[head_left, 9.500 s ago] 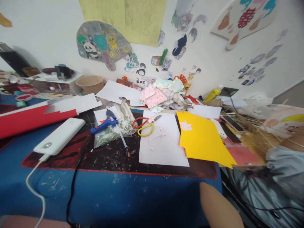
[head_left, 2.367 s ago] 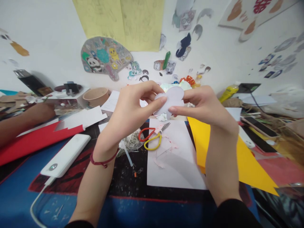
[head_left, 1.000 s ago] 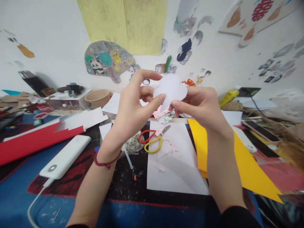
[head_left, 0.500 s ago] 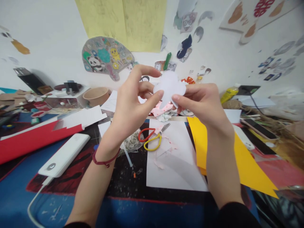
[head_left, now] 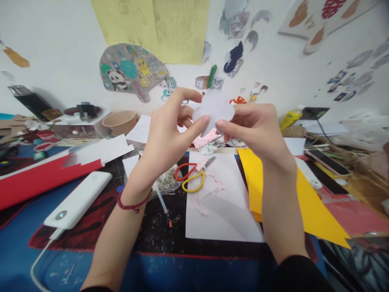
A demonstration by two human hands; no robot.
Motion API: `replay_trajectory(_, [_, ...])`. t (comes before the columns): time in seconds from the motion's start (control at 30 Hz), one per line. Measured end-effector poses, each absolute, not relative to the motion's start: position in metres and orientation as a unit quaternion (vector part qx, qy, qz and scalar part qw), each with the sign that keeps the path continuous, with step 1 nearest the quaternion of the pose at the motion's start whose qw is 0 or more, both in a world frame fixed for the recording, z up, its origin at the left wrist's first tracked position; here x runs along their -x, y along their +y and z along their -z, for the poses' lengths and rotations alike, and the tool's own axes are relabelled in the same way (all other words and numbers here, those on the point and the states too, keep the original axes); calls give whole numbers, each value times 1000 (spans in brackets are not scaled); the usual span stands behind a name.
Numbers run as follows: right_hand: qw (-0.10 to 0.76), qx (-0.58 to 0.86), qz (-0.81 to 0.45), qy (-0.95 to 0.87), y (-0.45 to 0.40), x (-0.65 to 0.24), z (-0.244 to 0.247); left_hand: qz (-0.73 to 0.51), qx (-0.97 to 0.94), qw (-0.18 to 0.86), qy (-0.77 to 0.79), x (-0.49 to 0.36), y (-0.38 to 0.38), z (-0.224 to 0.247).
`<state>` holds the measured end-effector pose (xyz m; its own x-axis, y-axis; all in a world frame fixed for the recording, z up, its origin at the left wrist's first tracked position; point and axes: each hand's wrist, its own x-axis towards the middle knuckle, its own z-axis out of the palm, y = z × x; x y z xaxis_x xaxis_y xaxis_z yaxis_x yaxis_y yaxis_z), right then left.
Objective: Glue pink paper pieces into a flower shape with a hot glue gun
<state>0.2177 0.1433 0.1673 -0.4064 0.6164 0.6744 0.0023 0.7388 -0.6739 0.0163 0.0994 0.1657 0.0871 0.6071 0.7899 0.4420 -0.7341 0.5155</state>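
Observation:
A white paper cutout (head_left: 214,106) with rounded, petal-like lobes is held up in front of me, above the desk. My left hand (head_left: 179,125) pinches its left side, with the thumb on the near face. On the right side, my right hand (head_left: 249,123) grips it between thumb and fingers, its fingertips partly hidden behind the paper. Below the hands lie scissors (head_left: 194,178) with one red and one yellow handle, their blades partly open. They rest on a white paper sheet (head_left: 225,223) among thin pink paper scraps (head_left: 209,192).
Yellow paper (head_left: 316,219) lies to the right, near a phone (head_left: 328,162). At left are red paper (head_left: 45,178) and a white power bank (head_left: 79,198) with a cable. Pink patterned paper (head_left: 206,140) is behind the hands. A round bowl (head_left: 120,123) stands by the wall.
The view has shifted slightly, so everything sits a little further left. Both hands keep hold of the cutout, which looks slightly turned.

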Motion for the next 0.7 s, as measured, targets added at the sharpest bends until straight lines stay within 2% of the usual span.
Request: replay_trajectory(0.7, [510,215,-327,-766,142,-217,-167,-554,-734,75,386,-16,97,-168])
